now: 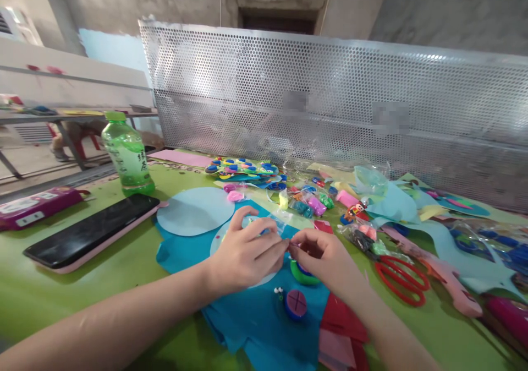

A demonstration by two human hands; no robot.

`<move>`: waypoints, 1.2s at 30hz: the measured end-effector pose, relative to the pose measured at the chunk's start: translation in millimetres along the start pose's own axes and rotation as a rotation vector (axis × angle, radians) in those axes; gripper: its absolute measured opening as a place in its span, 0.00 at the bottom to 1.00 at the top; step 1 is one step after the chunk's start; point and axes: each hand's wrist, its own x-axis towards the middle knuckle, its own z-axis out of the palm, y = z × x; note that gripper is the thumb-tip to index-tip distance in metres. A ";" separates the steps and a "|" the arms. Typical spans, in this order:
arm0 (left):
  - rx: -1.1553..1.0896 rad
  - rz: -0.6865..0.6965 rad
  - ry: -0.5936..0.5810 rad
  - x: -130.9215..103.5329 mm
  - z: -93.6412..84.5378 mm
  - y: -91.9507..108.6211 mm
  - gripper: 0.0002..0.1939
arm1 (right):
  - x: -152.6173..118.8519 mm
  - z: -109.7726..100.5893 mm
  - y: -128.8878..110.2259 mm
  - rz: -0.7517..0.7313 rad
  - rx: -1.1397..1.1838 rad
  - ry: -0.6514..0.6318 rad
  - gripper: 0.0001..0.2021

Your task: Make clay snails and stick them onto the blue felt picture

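My left hand (pixel 249 252) and my right hand (pixel 315 252) meet over blue paper (pixel 268 327). The fingertips of both are pinched together around something too small to make out. Under my left hand lies a light blue paper circle, partly covered. A green clay piece (pixel 304 274) sits just below my right fingers. Nearer to me is a small blue clay figure with a purple round top (pixel 296 304) and two white eyes (pixel 279 290). Another light blue circle (pixel 196 211) lies beyond my left hand.
At left are a black phone (pixel 94 230), a purple case (pixel 41 206) and a green bottle (pixel 128 159). Red-handled scissors (pixel 402 280), bagged clay (pixel 315 205) and paper scraps (pixel 445 250) lie at right. A perforated metal panel (pixel 256 96) stands behind the table.
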 end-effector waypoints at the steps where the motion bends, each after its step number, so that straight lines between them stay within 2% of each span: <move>1: -0.082 -0.084 0.010 0.9 0.0 -0.6 0.07 | 1.0 -2.1 0.8 -0.016 -0.032 0.058 0.08; 4: -0.469 -0.453 -0.004 2.1 1.3 -5.5 0.05 | 6.9 -16.9 8.1 -0.105 -0.189 0.309 0.08; 6: -0.745 -0.705 -0.076 1.3 3.4 -10.3 0.06 | 11.3 -30.5 15.5 -0.130 -0.297 0.428 0.10; 8: -0.964 -0.880 -0.144 -0.3 6.2 -14.3 0.09 | 14.6 -42.9 23.5 -0.087 -0.432 0.464 0.12; 10: -1.096 -0.953 -0.174 -1.6 8.9 -16.6 0.10 | 16.6 -51.8 31.5 -0.036 -0.537 0.467 0.12; 14: -1.107 -0.962 -0.166 -2.3 10.6 -17.1 0.09 | 19.3 -60.8 48.1 0.017 -0.619 0.455 0.09; 21: -1.039 -0.830 -0.195 1.0 4.4 -19.3 0.09 | 22.9 -66.5 65.6 0.096 -0.714 0.495 0.09; 29: -1.152 -0.850 -0.169 -0.4 5.3 -19.5 0.06 | 24.4 -70.9 67.2 0.126 -0.753 0.495 0.12; 32: -1.132 -0.859 -0.172 -1.6 5.6 -20.2 0.05 | 24.6 -71.6 66.1 0.131 -0.721 0.460 0.09; 36: -1.029 -0.819 -0.227 -1.8 3.7 -20.4 0.07 | 21.4 -64.2 47.9 0.033 -0.664 0.422 0.08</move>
